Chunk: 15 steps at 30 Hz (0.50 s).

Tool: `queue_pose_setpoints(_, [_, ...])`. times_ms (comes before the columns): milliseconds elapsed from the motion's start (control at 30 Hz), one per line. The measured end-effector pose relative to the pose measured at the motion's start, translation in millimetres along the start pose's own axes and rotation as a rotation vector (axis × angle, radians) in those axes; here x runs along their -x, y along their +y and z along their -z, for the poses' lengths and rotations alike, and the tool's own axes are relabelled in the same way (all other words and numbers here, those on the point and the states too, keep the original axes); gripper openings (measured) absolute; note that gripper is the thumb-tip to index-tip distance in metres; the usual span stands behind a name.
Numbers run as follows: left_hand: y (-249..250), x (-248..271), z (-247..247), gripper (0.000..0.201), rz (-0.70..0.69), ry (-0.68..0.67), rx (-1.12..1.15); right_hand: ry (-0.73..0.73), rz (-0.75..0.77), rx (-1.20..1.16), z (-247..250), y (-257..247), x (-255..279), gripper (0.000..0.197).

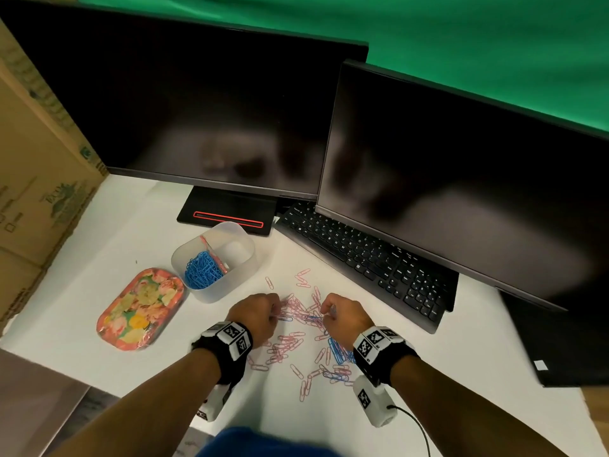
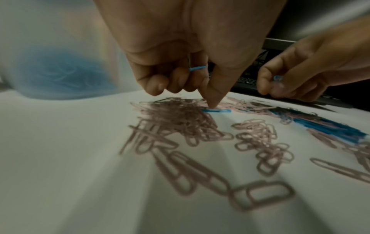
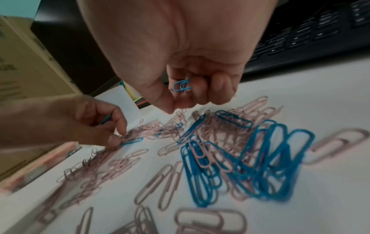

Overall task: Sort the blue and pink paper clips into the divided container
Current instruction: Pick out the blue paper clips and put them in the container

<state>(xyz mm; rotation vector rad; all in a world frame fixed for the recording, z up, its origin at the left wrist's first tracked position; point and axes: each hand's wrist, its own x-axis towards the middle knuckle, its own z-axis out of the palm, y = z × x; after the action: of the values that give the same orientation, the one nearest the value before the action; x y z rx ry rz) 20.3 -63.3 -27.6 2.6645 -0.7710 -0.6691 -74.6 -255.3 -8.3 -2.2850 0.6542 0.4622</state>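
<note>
On the white desk (image 1: pixel 99 341), left hand (image 1: pixel 260 316) and right hand (image 1: pixel 342 319) each clutch blue clips (image 3: pixel 181 86) — pink clips (image 1: pixel 298 310) scattered; container (image 1: pixel 214 262) holds blue ones. Box (image 1: pixel 36 179) print unreadable.

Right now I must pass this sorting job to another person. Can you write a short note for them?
Left hand: holds a blue clip in curled fingers, fingertip pressing another blue clip on the desk.
Right hand: grip closed on blue clips.
Divided container: blue clips fill the left compartment; the right one looks almost empty.
Left: a blue cluster and most pink clips lie loose on the white desk.
</note>
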Motion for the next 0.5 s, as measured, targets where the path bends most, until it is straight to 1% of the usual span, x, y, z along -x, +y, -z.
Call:
queue_pose_setpoints(100, [6.8, -1.4, -4.6, 0.018, -0.038, -0.018, -0.036, 0.028, 0.038, 0.137, -3.3, -1.6, -3.7, 0.012])
queue_pose_setpoints(233, [14.4, -2.8, -6.8, 0.016, -0.061, -0.038, -0.118, 0.004, 0.047, 0.360, -11.3, -5.5, -6.0, 0.019])
queue_pose_setpoints(300, [17.3, -3.1, -5.6, 0.015, -0.070, -0.047, -0.154, 0.009, 0.039, 0.414, -12.7, -9.9, -6.6, 0.019])
queue_pose_setpoints(367, [17.7, -3.1, -4.2, 0.014, -0.065, -0.063, -0.165, 0.006, 0.030, 0.389, -12.2, -11.0, -7.4, 0.018])
queue_pose_setpoints(400, [17.2, -3.1, -4.1, 0.013, -0.058, -0.070, -0.162, 0.000, 0.024, 0.333, -10.7, -10.2, -7.0, 0.017])
queue_pose_setpoints(500, [14.5, -3.0, -3.7, 0.013, -0.048, -0.073, -0.138, 0.024, 0.004, 0.053, -0.9, -2.9, -8.3, 0.014])
